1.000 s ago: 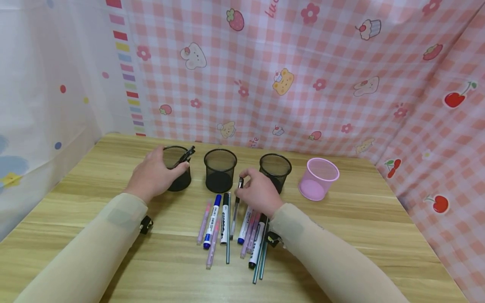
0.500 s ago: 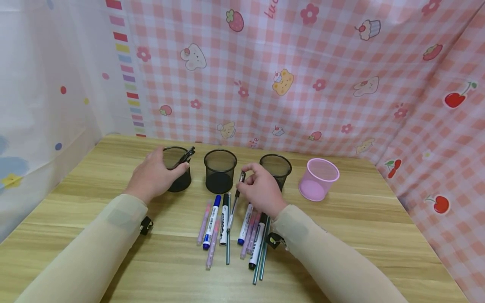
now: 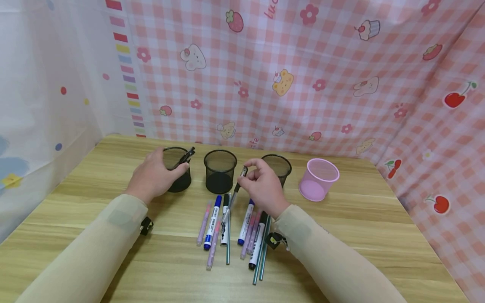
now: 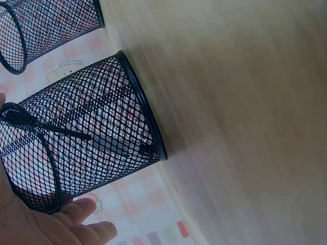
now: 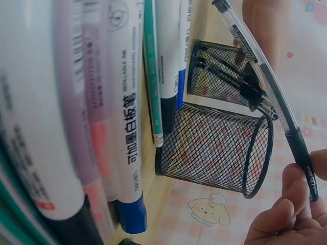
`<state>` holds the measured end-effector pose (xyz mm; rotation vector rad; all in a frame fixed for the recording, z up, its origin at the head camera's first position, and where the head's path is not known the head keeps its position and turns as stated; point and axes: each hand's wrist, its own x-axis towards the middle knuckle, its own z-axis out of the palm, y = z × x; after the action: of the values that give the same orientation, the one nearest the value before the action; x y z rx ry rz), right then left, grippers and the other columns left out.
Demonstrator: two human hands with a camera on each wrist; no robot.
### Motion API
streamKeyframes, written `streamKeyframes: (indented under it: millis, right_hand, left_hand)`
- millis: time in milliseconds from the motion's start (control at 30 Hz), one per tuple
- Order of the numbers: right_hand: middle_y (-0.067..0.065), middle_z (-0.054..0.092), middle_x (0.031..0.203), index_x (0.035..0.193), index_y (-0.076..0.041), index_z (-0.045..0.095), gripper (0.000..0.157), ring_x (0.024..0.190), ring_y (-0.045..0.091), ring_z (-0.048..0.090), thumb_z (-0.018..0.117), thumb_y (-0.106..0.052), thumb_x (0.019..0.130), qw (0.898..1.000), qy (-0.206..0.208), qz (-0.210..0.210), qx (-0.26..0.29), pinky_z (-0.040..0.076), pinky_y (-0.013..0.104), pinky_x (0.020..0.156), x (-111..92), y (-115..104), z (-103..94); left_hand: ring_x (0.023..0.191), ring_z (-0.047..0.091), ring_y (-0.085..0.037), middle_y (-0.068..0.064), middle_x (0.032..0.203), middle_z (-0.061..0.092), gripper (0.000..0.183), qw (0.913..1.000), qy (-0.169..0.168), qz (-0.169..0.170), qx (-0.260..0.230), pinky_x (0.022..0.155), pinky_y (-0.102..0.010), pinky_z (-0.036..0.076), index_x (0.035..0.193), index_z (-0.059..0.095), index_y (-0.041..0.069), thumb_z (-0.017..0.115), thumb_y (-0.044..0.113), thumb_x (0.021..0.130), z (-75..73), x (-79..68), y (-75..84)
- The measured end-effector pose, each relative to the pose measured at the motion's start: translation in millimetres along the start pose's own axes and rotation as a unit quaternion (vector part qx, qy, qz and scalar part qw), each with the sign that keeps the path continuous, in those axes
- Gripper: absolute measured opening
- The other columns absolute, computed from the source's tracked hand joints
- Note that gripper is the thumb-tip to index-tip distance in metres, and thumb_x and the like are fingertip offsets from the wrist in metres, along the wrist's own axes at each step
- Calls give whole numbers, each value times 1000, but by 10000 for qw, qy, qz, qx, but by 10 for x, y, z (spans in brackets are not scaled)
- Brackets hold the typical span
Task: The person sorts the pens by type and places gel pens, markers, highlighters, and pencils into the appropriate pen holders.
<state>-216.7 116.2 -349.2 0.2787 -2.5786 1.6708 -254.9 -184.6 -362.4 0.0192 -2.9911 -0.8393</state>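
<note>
While the left hand (image 3: 155, 174) hangs onto the leftmost black mesh cup (image 3: 182, 182), the right hand (image 3: 263, 187) has a gel pen (image 5: 277, 95) pinched.

Left thumb and fingers are spread just enough to wrap the cup, with black pens (image 3: 186, 155) poking up beside the thumb; right thumb and fingertips are closed on the pen's dark end, the rest slanting down below them, loose markers (image 3: 212, 223) underneath, can't tell if touching.

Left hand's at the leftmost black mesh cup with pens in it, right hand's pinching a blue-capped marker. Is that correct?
Not a marker: the right hand pinches a slim clear-barrelled pen, as the right wrist view shows. The left hand is indeed at the leftmost black mesh cup with pens in it.
</note>
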Motion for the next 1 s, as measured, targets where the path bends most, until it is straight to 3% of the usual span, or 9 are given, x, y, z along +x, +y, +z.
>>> streamKeyframes:
  millis: [333,533,1000]
  right_hand:
    - [4,65,77,124,-18,60,28,55,13,41,73,-16,99,9986,227,-133,449,34,26,50,-9,-26,23]
    - [3,65,78,126,-17,59,30,55,13,42,72,-16,100,9957,336,-290,817,36,27,53,6,-63,69]
    - [-3,67,81,126,-14,59,30,62,11,47,73,-12,99,9829,1014,-560,1432,36,24,53,34,-156,197]
  left_hand:
    - [150,30,-59,-35,168,23,120,10000,-2,8,-2,118,-74,30,168,10,0,45,86,92,4,-3,-1]
    - [150,30,-59,-35,168,23,119,10000,-20,-18,-11,119,-74,30,168,9,-1,45,85,93,1,-7,2]
    - [152,28,-58,-34,169,22,119,10000,4,3,-23,120,-74,28,168,9,-1,45,85,93,-2,-18,6]
